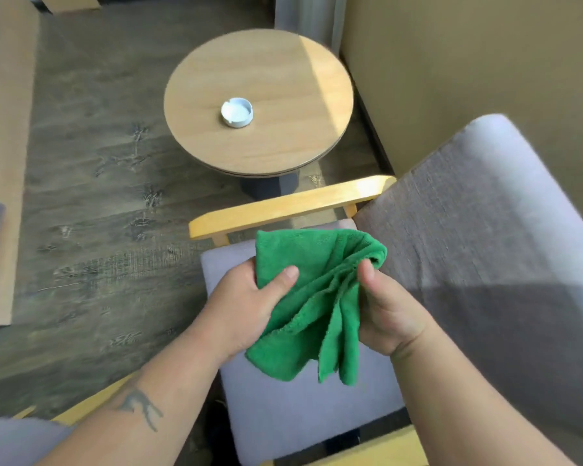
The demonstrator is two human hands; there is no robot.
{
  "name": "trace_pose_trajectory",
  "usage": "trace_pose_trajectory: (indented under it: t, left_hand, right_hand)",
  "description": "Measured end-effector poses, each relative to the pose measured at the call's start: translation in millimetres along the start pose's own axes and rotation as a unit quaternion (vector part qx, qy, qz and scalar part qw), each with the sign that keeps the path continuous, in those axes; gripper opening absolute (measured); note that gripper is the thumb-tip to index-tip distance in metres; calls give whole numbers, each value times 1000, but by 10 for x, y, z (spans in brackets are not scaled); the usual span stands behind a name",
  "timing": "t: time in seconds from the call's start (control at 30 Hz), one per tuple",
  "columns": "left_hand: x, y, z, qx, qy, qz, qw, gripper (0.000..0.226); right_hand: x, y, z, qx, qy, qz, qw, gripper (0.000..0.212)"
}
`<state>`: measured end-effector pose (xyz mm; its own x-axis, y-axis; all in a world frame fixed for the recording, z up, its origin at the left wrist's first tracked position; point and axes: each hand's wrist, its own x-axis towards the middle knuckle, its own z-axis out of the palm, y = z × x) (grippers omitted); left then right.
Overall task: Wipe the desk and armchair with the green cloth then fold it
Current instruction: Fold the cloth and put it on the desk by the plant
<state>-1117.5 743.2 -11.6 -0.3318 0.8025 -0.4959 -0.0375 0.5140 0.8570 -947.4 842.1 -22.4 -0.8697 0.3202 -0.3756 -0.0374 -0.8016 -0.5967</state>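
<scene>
The green cloth (312, 297) hangs bunched in loose folds between both hands, above the grey seat cushion (283, 415) of the armchair. My left hand (246, 304) pinches the cloth's left edge with the thumb on top. My right hand (387, 311) grips the gathered right side. The armchair has a grey padded backrest (485, 247) to the right and a light wooden armrest (283, 205) beyond the cloth. The round wooden table (260, 95) stands past the armrest.
A white round ashtray (237, 112) sits on the round table. A beige wall (468, 62) runs along the right. Dark wood-grain floor (98, 196) lies to the left, with a light wooden panel (4, 163) at the far left edge.
</scene>
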Motion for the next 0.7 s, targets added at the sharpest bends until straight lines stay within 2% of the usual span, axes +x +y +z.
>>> trace_pose_trajectory:
  t: [0.03, 0.1, 0.17, 0.33, 0.43, 0.53, 0.63, 0.7]
  left_hand:
    - [-114, 148, -5, 22, 33, 14, 999, 16]
    - [-346, 465, 0, 44, 81, 45, 995, 22]
    - [-585, 741, 13, 49, 131, 75, 987, 32]
    - [-1160, 1274, 29, 22, 247, 108, 963, 39]
    - [-1489, 1487, -20, -18, 299, 100, 949, 43]
    - [-1870, 1638, -137, -102, 335, 99, 931, 45]
    - [-2326, 1716, -309, -167, 414, 110, 888, 65]
    - [-2670, 1716, -453, -208, 443, 113, 865, 62]
  right_hand:
    - [-90, -100, 92, -40, 16, -12, 999, 88]
    - [-260, -295, 245, -128, 51, -47, 989, 81]
    - [-409, -471, 375, -182, 81, -65, 978, 63]
    - [-692, -939, 814, -260, 112, -52, 958, 24]
    - [-784, -1234, 1210, -294, 90, -36, 951, 20]
    - [-847, -1422, 1708, -344, 46, -48, 937, 27]
    - [-869, -1449, 2243, -370, -11, -55, 927, 26]
    - [-895, -1409, 2608, -393, -54, -53, 917, 29]
